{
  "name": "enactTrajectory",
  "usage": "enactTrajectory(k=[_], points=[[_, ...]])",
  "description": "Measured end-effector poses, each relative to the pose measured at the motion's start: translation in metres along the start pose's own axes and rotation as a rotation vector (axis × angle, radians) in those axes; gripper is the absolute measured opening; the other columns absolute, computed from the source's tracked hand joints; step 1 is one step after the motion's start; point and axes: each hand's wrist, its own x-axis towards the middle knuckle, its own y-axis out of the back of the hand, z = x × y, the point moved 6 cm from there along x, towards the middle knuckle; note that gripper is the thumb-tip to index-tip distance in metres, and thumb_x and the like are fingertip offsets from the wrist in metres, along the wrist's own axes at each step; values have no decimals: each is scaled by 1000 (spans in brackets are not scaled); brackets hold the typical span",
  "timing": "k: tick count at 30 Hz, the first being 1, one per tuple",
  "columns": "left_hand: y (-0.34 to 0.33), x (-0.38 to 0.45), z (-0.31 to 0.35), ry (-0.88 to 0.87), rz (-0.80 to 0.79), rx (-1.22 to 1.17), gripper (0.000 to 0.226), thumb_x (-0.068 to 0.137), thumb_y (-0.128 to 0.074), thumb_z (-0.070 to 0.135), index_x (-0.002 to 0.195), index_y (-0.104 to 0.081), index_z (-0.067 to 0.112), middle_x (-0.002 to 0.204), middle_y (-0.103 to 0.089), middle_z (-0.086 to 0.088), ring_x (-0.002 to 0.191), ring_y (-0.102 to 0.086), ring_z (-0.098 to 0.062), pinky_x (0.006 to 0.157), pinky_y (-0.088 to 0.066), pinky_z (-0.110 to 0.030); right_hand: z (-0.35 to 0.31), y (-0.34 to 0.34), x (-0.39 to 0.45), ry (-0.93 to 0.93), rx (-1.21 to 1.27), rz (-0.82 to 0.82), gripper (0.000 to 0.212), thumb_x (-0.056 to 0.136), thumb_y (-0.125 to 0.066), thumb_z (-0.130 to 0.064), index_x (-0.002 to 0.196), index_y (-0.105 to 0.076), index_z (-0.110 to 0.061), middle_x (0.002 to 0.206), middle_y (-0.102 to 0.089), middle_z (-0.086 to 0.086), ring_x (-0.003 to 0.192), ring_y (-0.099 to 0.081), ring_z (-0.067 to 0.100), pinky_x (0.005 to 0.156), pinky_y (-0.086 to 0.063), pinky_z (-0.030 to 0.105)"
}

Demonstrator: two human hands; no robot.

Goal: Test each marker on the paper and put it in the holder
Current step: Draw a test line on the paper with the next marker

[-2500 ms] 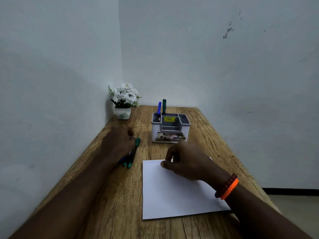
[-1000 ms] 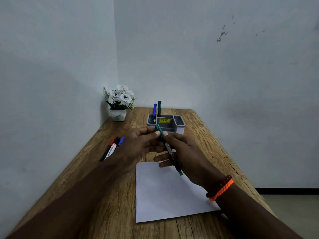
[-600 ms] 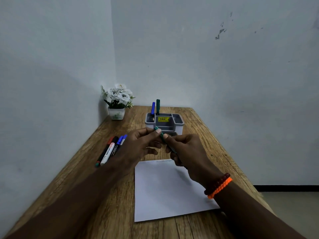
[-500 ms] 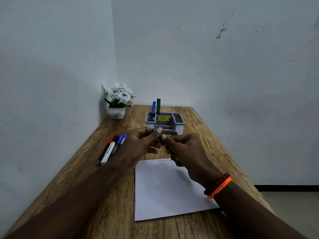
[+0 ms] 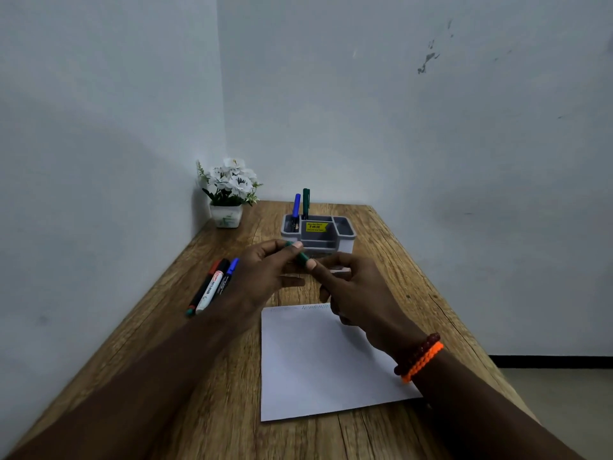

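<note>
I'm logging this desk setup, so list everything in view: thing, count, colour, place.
green marker: 1, green, held in the air between both hands
holder: 1, grey and white, far middle of table
markers in holder: 2, blue and green, upright in left compartment
loose markers: at least 3, red, black and blue caps, left of paper
paper: 1, white, near middle
flower pot: 1, white, far left corner
table: 1, brown wood
bracelets: 2, dark red, orange, right wrist
left hand: grips marker
right hand: grips marker
</note>
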Motion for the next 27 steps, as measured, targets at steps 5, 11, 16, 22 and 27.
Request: enactTrajectory(k=[5, 11, 16, 22, 27], points=[[17, 5, 5, 16, 158, -177, 18, 100, -58, 15, 106, -69, 3, 90, -76, -16, 82, -75, -28, 72, -62, -37, -7, 13, 0, 44, 43, -17, 20, 101, -68, -11, 117, -58, -16, 96, -72, 18, 50, -56, 19, 40, -45, 29], [6, -2, 11, -251, 67, 518, 27, 102, -47, 15, 92, -71, 13, 60, -58, 6, 55, -53, -11, 54, -45, -27, -9, 38, 4, 34, 277, -6, 26, 108, -48, -3, 120, -70, -8, 98, -76, 17, 76, -73, 33, 61, -63, 41], [-28, -20, 0, -404, -310, 1044, 15, 88, -72, 40, 97, -69, 27, 69, -59, 9, 65, -57, -7, 59, -46, -26, 3, 53, 7, -50, 519, -35, 35, 106, -40, 7, 119, -71, -5, 109, -78, 22, 101, -78, 35, 73, -66, 36], [-30, -20, -6, -390, -409, 1116, 38, 83, -74, 56, 111, -73, 30, 82, -66, 10, 79, -62, -6, 71, -54, -24, 14, 56, 6, -62, 255, 2, 33, 91, -74, -26, 111, -68, 0, 89, -77, 19, 76, -77, 31, 59, -62, 32], [-30, -21, -7, -405, -417, 1097, 38, 85, -73, 55, 112, -74, 29, 84, -66, 10, 80, -61, -7, 71, -55, -25, 30, 46, 2, -112, 114, 47, 34, 107, -59, -32, 104, -69, 0, 71, -68, 15, 58, -63, 25, 50, -49, 33]])
